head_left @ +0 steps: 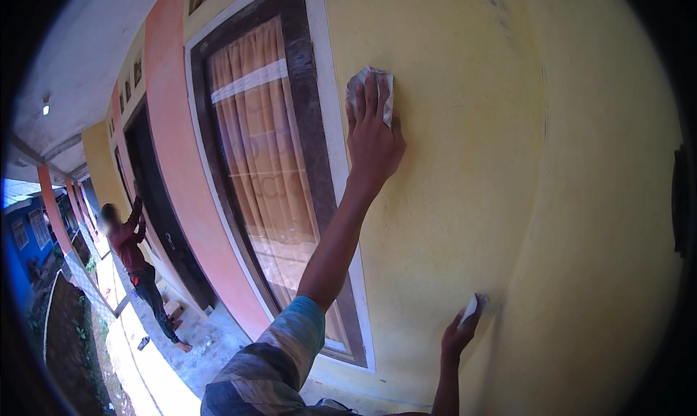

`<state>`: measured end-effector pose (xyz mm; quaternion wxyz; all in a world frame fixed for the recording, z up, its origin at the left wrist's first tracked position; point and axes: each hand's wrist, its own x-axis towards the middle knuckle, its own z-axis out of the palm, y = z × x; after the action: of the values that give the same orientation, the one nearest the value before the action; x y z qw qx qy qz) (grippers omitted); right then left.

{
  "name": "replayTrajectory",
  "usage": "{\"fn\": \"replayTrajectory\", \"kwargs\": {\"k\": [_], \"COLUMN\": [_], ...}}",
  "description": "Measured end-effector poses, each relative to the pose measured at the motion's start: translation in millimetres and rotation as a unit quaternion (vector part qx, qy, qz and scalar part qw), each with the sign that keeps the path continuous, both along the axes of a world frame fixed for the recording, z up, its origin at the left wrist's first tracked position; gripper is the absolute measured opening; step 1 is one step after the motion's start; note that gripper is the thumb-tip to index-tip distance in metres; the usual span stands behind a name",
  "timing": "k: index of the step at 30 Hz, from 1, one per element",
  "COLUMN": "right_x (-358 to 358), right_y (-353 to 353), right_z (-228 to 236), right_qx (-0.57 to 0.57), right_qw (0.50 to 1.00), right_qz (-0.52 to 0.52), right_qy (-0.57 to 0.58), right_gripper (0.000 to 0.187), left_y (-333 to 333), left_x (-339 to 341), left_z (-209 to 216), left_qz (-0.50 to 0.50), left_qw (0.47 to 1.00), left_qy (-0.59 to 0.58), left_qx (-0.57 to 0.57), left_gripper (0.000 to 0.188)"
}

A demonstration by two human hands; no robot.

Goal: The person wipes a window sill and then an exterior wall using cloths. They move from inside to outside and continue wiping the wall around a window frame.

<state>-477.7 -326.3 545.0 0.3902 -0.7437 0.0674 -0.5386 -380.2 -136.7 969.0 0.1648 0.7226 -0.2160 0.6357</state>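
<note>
High on the yellow wall (457, 169), beside the window frame, my left hand (376, 144) presses a crinkled grey sheet that looks like sandpaper (356, 82) flat against the surface. Its fingers lie extended over the sheet, and the arm stretches far up. Lower and to the right, my right hand (456, 336) grips a small folded pale piece, apparently sandpaper too (470, 311), close to the same wall. Fingers wrap its lower part, so its full shape is hidden. Dark scuffs and thin scratches mark the paint around and above my hands.
Left of my arm stands a dark-framed window (308, 89) with an orange curtain behind glass. Beyond a pink wall strip (178, 125) is a dark door (163, 176). Another person (134, 253) stands on the porch, arms raised to the wall. A dark object (680, 198) sits at the right edge.
</note>
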Motion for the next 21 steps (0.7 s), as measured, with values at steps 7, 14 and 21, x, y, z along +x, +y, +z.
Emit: {"fn": "replayTrajectory", "kwargs": {"k": [7,14,21], "right_x": [-1,3,2], "right_y": [0,-5,-2], "right_z": [7,2,6], "right_qx": [0.002,-0.028,0.001], "right_qw": [1.0,0.999,0.999], "right_qz": [0.021,0.007,0.026], "right_qy": [-0.009,-0.013,-0.02], "right_gripper": [0.043,0.045,0.043], "left_y": [5,3,5], "left_x": [5,-4,4], "left_z": [4,-16,-1], "left_qz": [0.014,0.014,0.034], "left_qw": [1.0,0.999,0.999], "left_qy": [-0.025,0.028,-0.01], "left_qx": [-0.001,-0.003,-0.001], "left_gripper": [0.057,0.057,0.057]}}
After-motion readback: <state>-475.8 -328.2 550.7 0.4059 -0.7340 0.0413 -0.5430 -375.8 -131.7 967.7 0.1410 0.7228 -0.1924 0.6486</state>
